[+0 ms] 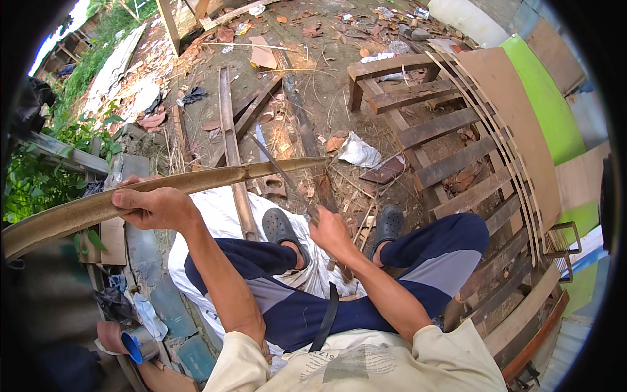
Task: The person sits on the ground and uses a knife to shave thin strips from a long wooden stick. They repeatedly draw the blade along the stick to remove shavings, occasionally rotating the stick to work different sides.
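Note:
A long split bamboo pole (196,181), its hollow side showing, slants across in front of me from the left edge to its far end near a white crumpled bag (358,151). My left hand (151,204) is wrapped around the pole. My right hand (330,230) is closed around the handle of a long narrow knife (282,171). The knife's dark blade points up and left and crosses the pole; I cannot tell whether its edge touches the bamboo. Beyond my left foot, a second split bamboo piece (230,140) lies lengthwise, its near end on a white sack (212,210).
At the right stands a slatted wooden frame (439,127), with several thin bamboo strips (506,140) along it. Green and brown boards (545,98) lean behind. Wood beams (258,104), dry leaves and scraps litter the ground. A low block wall (147,261) is on my left.

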A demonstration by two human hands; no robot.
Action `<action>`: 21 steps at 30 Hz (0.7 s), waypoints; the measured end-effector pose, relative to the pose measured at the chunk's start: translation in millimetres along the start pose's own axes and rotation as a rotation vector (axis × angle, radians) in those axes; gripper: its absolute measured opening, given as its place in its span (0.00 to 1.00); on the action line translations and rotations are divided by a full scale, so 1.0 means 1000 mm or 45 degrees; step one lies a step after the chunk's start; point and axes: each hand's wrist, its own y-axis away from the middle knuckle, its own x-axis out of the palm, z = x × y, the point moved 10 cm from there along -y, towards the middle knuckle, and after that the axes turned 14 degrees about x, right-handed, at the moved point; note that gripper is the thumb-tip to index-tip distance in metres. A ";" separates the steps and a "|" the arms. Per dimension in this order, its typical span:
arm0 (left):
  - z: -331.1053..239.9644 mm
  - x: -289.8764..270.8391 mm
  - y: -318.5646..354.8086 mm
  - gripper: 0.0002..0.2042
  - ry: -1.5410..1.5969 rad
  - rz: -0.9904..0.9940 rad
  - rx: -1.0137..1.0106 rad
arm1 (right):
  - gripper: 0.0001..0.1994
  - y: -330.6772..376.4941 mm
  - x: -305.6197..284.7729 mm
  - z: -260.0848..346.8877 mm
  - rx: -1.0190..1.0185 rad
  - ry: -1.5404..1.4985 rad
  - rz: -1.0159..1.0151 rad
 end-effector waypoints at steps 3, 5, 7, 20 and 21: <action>0.007 -0.007 0.000 0.24 -0.004 0.007 -0.032 | 0.14 -0.008 -0.004 -0.025 0.111 0.087 0.066; 0.013 -0.008 -0.003 0.24 0.037 -0.035 -0.064 | 0.13 0.003 -0.014 0.002 0.070 0.092 0.102; 0.014 -0.007 -0.004 0.24 0.063 -0.006 -0.026 | 0.11 0.024 -0.022 0.037 -0.097 0.030 0.068; 0.007 0.005 -0.003 0.23 0.071 0.005 -0.018 | 0.13 -0.009 0.004 -0.039 0.062 -0.058 0.013; 0.001 0.009 -0.002 0.22 0.062 0.019 0.005 | 0.13 0.003 0.004 -0.014 -0.004 -0.104 0.029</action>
